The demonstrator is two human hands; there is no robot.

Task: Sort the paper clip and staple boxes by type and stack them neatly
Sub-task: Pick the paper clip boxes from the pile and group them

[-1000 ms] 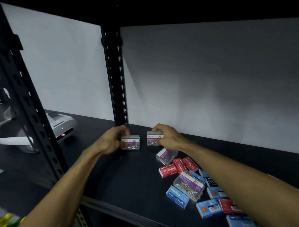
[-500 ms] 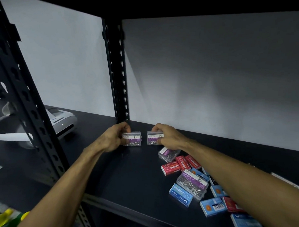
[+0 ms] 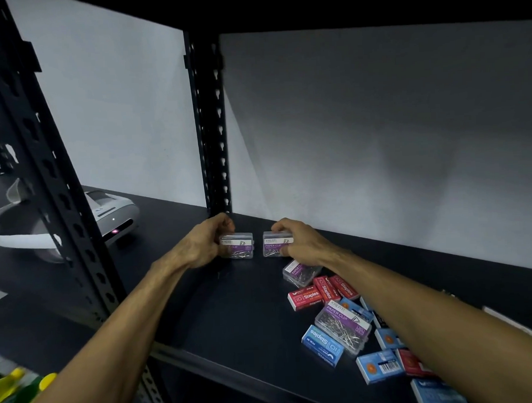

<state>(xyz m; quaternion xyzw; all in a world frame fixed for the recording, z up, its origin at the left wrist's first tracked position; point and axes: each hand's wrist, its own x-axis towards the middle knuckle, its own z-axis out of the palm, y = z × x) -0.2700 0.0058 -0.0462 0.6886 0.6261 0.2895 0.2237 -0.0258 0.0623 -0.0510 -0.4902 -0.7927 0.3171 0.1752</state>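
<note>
Two bare forearms reach across a wide black metal shelf (image 3: 233,318) framed by dark perforated steel uprights (image 3: 211,127), with a pale grey wall behind. At the far left of the shelf sits a white and grey rounded headset-like device (image 3: 113,220) showing a small red light.

Far along the shelf, near the back upright, the left hand (image 3: 199,245) curls its fingers round a clear plastic paper clip box with a purple label (image 3: 237,245), standing on its long edge. Just beside it to the right, apart by a narrow gap, a second clear purple-labelled paper clip box (image 3: 274,245) stands the same way in the right hand (image 3: 303,242), whose grip pinches it from above and from the right.

Nearer and to the right lies an unsorted scatter: a third clear paper clip box (image 3: 298,273) tilted under the right wrist, three red cardboard staple boxes (image 3: 305,297) touching one another, a larger clear paper clip box (image 3: 343,329) lying flat, and several blue cardboard staple boxes (image 3: 321,346) around it, partly hidden by the right forearm.
</note>
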